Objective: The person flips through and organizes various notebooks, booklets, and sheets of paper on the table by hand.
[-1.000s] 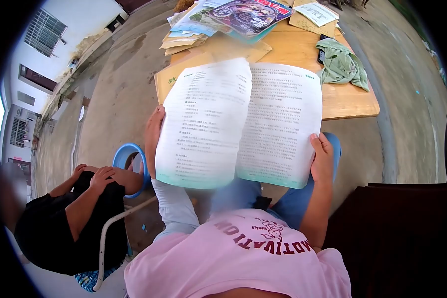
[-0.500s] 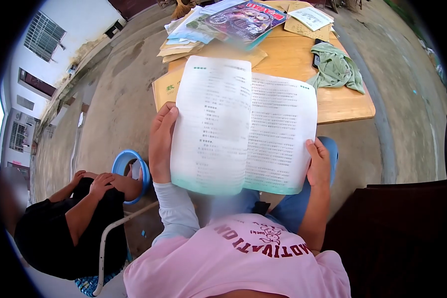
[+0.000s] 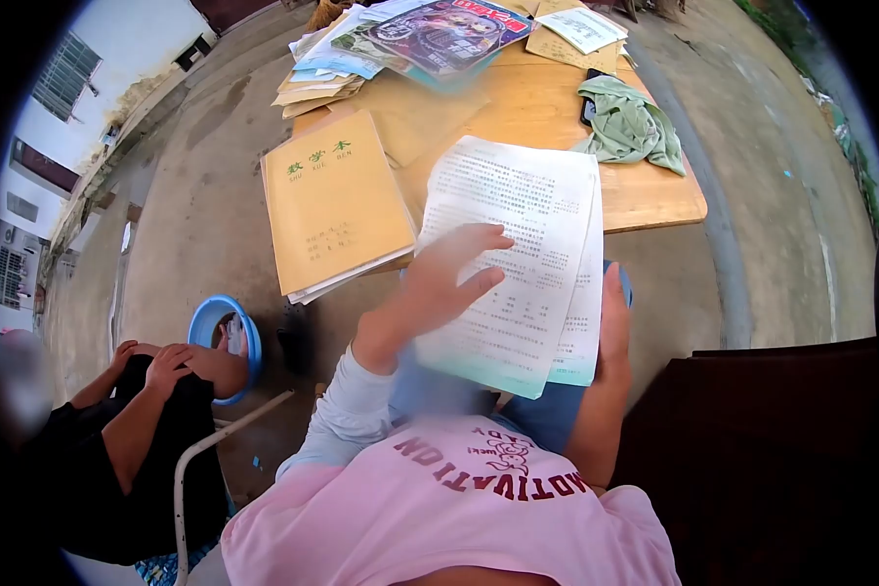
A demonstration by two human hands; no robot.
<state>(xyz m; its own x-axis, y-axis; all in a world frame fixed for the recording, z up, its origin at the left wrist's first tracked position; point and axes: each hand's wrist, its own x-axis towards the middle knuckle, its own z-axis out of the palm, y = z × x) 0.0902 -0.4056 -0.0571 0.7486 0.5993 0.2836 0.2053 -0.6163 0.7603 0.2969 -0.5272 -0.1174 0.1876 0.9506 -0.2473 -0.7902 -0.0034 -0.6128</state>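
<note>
L hand point(image 3: 430, 288), fingers loosely spread, gripped nothing over the book point(image 3: 532, 288); touching or not, couldn't tell. R hand point(image 3: 615, 322) gripped its R edge, prob. to steady it above the lap point(image 3: 547, 418), nr the table point(image 3: 654, 202).

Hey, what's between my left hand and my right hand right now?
In the head view, the printed booklet lies between your left hand and your right hand; whether the left touches the page, I can't tell.
</note>
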